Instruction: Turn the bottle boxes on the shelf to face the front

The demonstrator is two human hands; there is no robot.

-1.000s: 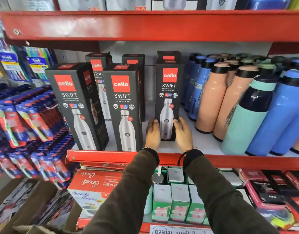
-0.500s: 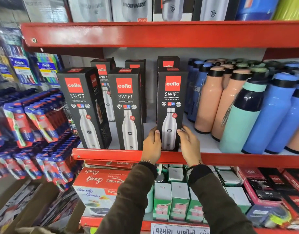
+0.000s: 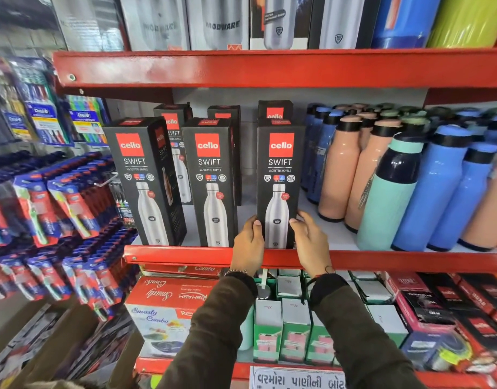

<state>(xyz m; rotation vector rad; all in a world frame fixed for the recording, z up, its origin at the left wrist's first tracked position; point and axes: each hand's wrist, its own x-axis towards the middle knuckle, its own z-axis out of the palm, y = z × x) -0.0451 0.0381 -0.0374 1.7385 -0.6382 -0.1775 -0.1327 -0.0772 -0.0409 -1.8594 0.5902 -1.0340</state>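
Note:
Three black Cello Swift bottle boxes stand along the front of the red shelf [image 3: 410, 261]. The right box [image 3: 279, 169] faces front, and my left hand [image 3: 248, 242] and my right hand [image 3: 309, 242] grip its lower sides. The middle box [image 3: 211, 181] also faces front. The left box [image 3: 142, 178] is turned slightly, showing its right side panel. Three more black boxes [image 3: 173, 122] stand behind them, partly hidden.
Peach, teal and blue bottles [image 3: 393, 186] crowd the shelf to the right of the boxes. Toothbrush packs [image 3: 59, 203] hang at the left. The upper shelf [image 3: 269, 68] sits close above the boxes. Smaller boxes [image 3: 292, 318] fill the shelf below.
Both hands have drawn the right box forward to the shelf's front edge, in line with the other two. The camera view has moved closer and tilted up.

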